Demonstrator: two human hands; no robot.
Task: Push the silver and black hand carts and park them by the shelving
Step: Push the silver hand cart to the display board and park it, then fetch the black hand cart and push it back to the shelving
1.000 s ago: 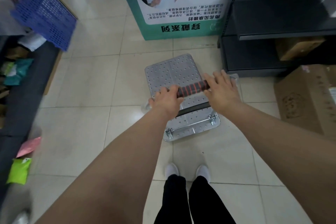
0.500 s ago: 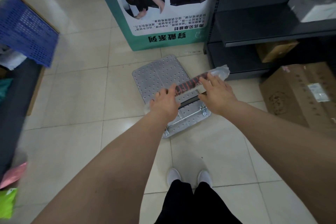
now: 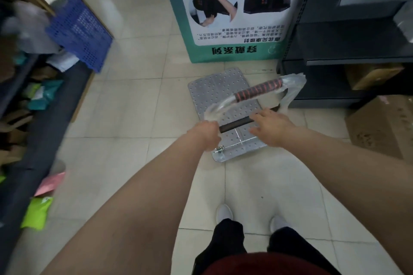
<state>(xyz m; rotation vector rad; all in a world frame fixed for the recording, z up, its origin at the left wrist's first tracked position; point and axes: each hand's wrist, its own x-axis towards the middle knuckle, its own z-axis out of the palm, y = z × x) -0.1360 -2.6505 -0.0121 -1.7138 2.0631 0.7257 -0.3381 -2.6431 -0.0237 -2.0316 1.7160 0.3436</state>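
Note:
The silver hand cart (image 3: 220, 91), a perforated metal platform, stands on the tiled floor just left of the dark shelving (image 3: 348, 51). Its handle has a red-and-black grip (image 3: 257, 91) wrapped in clear plastic and leans away from me. My left hand (image 3: 207, 135) is closed around the left end of the handle frame, where a black crossbar (image 3: 234, 124) begins. My right hand (image 3: 271, 127) lies over that crossbar with its fingers spread. No black cart is in view.
A green-and-white poster stand (image 3: 234, 18) rises right behind the cart. Cardboard boxes (image 3: 384, 123) sit on the floor at the right. A low dark shelf with packets (image 3: 33, 118) and a blue crate (image 3: 80, 29) line the left side. My feet (image 3: 224, 212) are behind the cart.
Both hands have left the red-and-black grip and now sit lower, at the black crossbar. The grip has swung away from me. The cart stands closer to the shelving.

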